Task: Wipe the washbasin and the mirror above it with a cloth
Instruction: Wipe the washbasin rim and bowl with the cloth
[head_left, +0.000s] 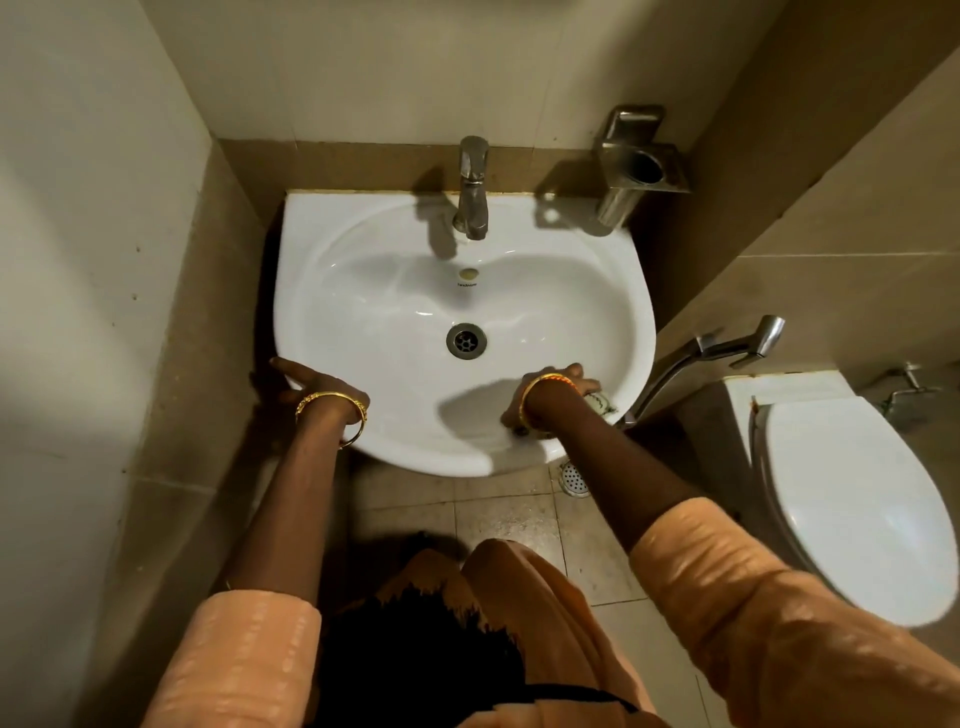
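Right hand (558, 392) is pressed down on the near right rim of the white washbasin (363, 312), fingers curled over a small white cloth (601, 401) w/ a green print, only a corner pokes out past the wrist. Left hand (298, 382) sits on the near left edge of the basin, fingers spread flat, gripping nothing as far as I can tell bc half of it is in shadow. Drain (466, 340) is btwn the hands, a bit further out. Tap (471, 187) is way beyond it at the back wall. Toilet (852, 509) is off to the right of the right arm.
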